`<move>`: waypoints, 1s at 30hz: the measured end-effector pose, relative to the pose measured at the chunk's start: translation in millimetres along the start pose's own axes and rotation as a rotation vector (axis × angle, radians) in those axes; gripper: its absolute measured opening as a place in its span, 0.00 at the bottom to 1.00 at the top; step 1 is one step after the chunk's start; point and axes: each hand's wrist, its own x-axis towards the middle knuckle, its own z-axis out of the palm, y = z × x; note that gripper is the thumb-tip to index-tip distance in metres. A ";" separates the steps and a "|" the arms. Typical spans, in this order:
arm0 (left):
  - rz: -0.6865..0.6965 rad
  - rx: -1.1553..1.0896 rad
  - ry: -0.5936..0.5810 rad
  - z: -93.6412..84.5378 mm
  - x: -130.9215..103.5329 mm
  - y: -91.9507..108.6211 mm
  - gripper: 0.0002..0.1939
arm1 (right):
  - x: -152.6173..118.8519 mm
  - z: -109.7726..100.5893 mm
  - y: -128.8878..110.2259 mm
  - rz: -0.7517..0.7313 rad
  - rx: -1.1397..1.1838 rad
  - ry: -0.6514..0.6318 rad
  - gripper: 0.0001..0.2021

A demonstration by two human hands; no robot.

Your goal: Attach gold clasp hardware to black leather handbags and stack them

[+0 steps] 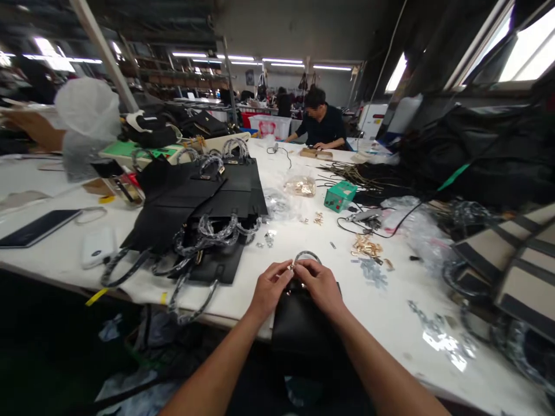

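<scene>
Pinching small gold clasp (pixel 293 267) between both hands' fingers (pixel 284 269) atop black bag (pixel 299 323) at surface's near edge; fitting unfinished, stacked bags (pixel 203 208) waiting.

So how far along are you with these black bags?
Done, it seems: a stack of black bags with wrapped handles lies to the left. In hand: left hand and right hand pinch a small fitting at one black bag. Left: loose gold fittings wait.

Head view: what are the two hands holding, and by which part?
Both the left hand and right hand pinch a small metal fitting at the handle base of the black bag.
</scene>
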 end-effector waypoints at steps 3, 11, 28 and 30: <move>0.133 0.318 0.088 5.6 -5.2 -4.0 0.21 | -4.3 -10.1 0.9 0.004 -0.085 0.047 0.15; 0.194 0.916 -0.032 14.0 -17.9 -0.4 0.20 | -18.8 -37.1 -2.7 -0.018 -0.304 0.001 0.15; -0.761 -0.494 -0.109 25.7 -19.9 33.2 0.14 | -56.7 -93.5 -21.8 -0.016 -0.446 -0.181 0.10; -0.814 -0.581 -0.143 25.1 -20.7 36.7 0.11 | -59.2 -94.1 -16.5 -0.066 -0.480 -0.144 0.10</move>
